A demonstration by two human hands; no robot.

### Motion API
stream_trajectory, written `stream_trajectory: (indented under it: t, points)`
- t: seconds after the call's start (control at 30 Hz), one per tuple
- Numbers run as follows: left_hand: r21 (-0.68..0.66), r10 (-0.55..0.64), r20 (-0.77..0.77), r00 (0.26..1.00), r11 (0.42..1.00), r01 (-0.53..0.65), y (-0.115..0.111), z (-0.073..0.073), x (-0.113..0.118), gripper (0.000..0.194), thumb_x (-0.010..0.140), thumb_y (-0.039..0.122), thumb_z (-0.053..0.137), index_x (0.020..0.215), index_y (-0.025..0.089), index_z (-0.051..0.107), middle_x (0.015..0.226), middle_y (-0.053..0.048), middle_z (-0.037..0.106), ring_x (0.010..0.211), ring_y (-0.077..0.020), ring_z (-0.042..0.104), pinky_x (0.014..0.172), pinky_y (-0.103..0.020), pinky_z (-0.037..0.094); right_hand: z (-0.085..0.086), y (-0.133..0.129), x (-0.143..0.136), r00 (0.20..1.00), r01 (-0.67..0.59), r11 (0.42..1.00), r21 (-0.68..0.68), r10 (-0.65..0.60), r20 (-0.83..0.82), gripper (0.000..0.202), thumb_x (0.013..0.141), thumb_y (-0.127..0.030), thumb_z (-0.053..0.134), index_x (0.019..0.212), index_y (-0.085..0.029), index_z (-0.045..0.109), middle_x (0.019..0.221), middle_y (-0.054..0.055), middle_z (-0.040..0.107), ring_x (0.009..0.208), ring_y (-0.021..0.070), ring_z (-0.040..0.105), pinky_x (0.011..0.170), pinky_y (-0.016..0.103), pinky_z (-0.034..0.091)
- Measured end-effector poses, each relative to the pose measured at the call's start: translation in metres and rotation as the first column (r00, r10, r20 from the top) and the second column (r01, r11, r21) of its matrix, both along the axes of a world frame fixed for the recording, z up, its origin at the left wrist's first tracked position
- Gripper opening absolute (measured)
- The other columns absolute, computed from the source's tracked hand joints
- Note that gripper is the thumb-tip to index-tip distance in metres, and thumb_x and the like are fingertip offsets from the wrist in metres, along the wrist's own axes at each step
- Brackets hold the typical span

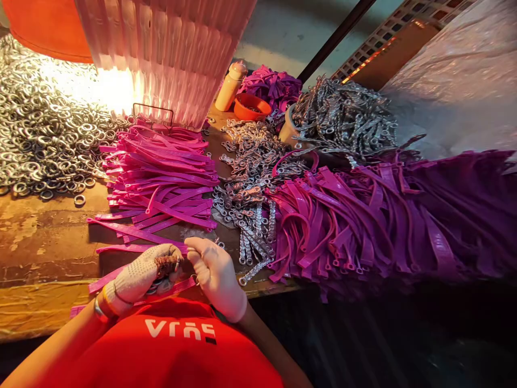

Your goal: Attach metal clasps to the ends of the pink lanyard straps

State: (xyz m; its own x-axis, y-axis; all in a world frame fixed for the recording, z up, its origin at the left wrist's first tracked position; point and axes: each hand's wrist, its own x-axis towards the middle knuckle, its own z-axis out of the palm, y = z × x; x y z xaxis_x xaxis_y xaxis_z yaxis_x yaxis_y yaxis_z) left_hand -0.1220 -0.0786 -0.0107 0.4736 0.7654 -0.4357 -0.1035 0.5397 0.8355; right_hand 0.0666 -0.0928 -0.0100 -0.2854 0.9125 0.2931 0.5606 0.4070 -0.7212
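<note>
My left hand (pixel 141 275), in a dotted knit glove, is closed around dark metal pieces at the table's front edge; a brown worn patch shows at its fingers. Touching it on the right, my right hand (pixel 216 275), in a thin white glove, has its fingertips pinched together near the end of a magenta strap. What exactly the fingertips hold is too small to tell. Another magenta strap (pixel 181 286) runs below my hands. Just beyond them lies a pile of magenta straps (pixel 161 172).
Metal rings (pixel 44 124) are heaped at the left. Metal links (pixel 252 188) lie in the middle, with purple straps (pixel 355 215) hanging over the edge at right. An orange bowl (pixel 252 108), a bottle (pixel 231 86) and a full bucket (pixel 288 129) stand behind.
</note>
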Motion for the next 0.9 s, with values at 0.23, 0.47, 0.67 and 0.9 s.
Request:
stream_trajectory:
  t: [0.23,0.47,0.67,0.9]
  points:
    - [0.023,0.082,-0.092,0.992,0.997,-0.08,-0.007,0.001,0.01,0.035,0.087,0.052,0.066,0.082,0.02,0.05,0.056,0.007,0.051,0.043,-0.0076,0.041,0.042,-0.019,0.031,-0.001,0.002,-0.002,0.996,-0.083,0.983,-0.162,0.079,-0.033,0.021,0.104,-0.027,0.046,0.111,-0.02,0.064,0.099,0.005,0.072,0.093,0.0182,0.066,0.084,0.029,0.048]
    - [-0.029,-0.055,-0.094,0.994,0.998,0.052,-0.01,0.001,0.004,0.037,0.087,0.051,0.066,0.076,0.019,0.05,0.056,0.006,0.05,0.041,-0.006,0.037,0.038,-0.018,0.025,-0.013,-0.003,-0.006,0.958,-0.031,0.992,0.123,-0.006,0.287,0.03,0.098,-0.02,0.046,0.071,-0.02,0.061,0.066,0.003,0.063,0.064,0.0168,0.059,0.065,0.029,0.041]
    - [-0.15,0.125,0.081,0.989,0.982,-0.112,0.005,-0.004,0.01,0.034,0.083,0.05,0.068,0.081,0.021,0.05,0.056,0.008,0.043,0.038,-0.0056,0.03,0.035,-0.017,0.023,-0.016,-0.008,-0.016,0.978,0.06,0.984,0.168,-0.091,0.189,0.03,0.1,-0.027,0.043,0.114,-0.013,0.066,0.084,0.009,0.074,0.07,0.0201,0.067,0.067,0.03,0.049]
    - [0.543,0.171,-0.663,0.729,0.78,0.311,0.048,-0.002,-0.022,0.018,0.086,0.029,0.06,0.092,0.019,0.075,0.093,-0.007,0.075,0.083,-0.0227,0.067,0.079,-0.031,0.053,-0.018,0.016,0.023,0.961,0.276,0.961,0.01,-0.276,-0.033,0.022,0.103,-0.029,0.048,0.107,-0.02,0.067,0.1,0.007,0.074,0.091,0.0196,0.068,0.084,0.033,0.051]
